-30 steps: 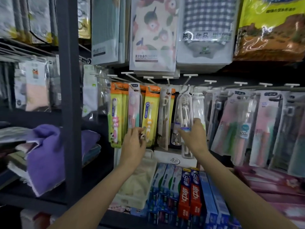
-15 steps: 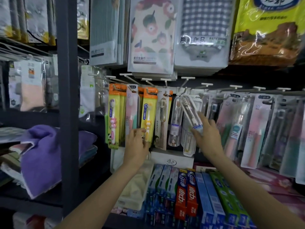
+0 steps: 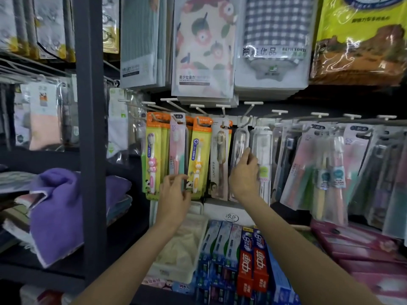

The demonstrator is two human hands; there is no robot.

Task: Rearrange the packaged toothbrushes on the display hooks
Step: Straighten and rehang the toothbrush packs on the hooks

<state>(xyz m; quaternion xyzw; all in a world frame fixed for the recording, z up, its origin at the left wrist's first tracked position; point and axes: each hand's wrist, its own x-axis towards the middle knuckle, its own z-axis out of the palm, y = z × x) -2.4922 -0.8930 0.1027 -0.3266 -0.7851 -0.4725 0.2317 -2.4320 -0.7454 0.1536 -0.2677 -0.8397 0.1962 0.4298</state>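
Packaged toothbrushes hang in a row on white-tipped display hooks (image 3: pixel 253 103). My left hand (image 3: pixel 174 194) pinches the bottom edge of a pink toothbrush pack (image 3: pixel 176 146), which hangs between two yellow-and-orange children's packs (image 3: pixel 199 155). My right hand (image 3: pixel 244 175) grips a clear toothbrush case (image 3: pixel 240 139) at its middle, index finger raised along it. The case hangs upright with its top at a hook, next to a brown-brush pack (image 3: pixel 219 159) on its left and another clear pack (image 3: pixel 263 146) on its right. More pink and dark packs (image 3: pixel 326 164) fill the hooks to the right.
Toothpaste boxes (image 3: pixel 248 260) are stacked below the hooks, with a white bin (image 3: pixel 182 249) at their left. A dark shelf post (image 3: pixel 90 128) stands on the left, folded purple towels (image 3: pixel 57 205) beyond it. Bagged towels (image 3: pixel 202 45) hang overhead.
My right hand swung the clear case from a tilt to the right back leftward; it now hangs upright at its hook. My left hand stayed at the pink pack's bottom.
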